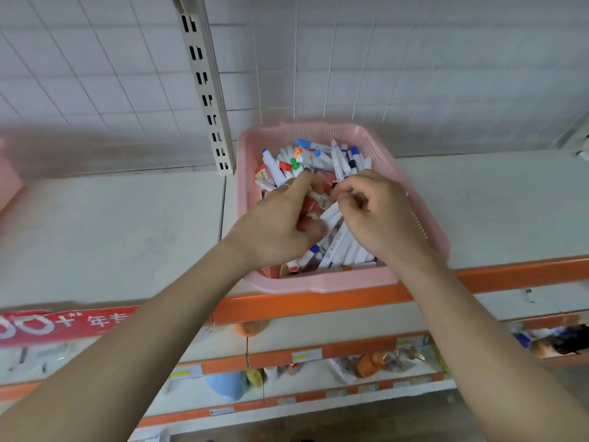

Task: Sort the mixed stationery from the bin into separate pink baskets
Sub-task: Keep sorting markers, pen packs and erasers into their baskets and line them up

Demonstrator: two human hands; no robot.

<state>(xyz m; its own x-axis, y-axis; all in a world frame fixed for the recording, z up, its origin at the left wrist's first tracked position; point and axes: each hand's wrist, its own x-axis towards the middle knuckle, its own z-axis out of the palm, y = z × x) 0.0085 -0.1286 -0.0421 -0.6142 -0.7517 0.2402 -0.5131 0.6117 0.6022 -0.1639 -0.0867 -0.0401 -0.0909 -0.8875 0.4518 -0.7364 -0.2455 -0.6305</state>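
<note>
A pink plastic basket stands on the white shelf, filled with several white markers with coloured caps and small red-and-white packets. Both of my hands are inside it. My left hand has its fingers curled round small red and beige packets from the pile. My right hand is beside it, fingers curled, pinching at something small at the packets' right end; what it pinches is hidden by the fingers.
The white shelf has an orange front edge. Another pink basket's edge shows at far left. A slotted metal upright rises behind the basket. Lower shelves hold assorted goods.
</note>
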